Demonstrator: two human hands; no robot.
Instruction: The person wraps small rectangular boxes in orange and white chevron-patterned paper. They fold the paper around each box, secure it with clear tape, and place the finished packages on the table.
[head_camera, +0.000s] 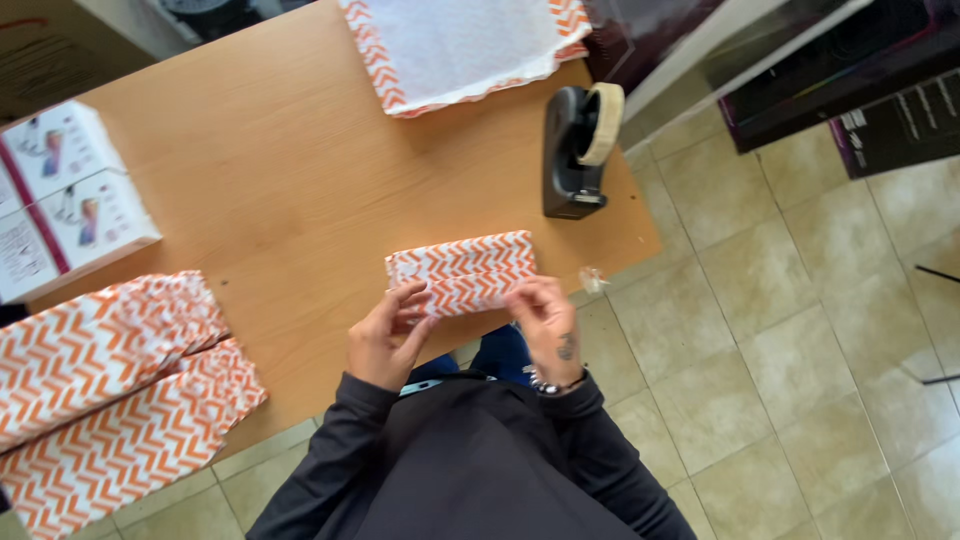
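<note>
A small box wrapped in orange-and-white chevron paper lies near the front edge of the wooden table. My left hand presses on the parcel's near left corner, fingers on the paper fold. My right hand pinches the near right edge of the same parcel. Both wrists come from dark sleeves, with a watch on the right wrist.
A black tape dispenser stands behind the parcel at the table's right edge. A sheet of wrapping paper lies at the far side. Two wrapped parcels and white product boxes sit left. Tiled floor lies to the right.
</note>
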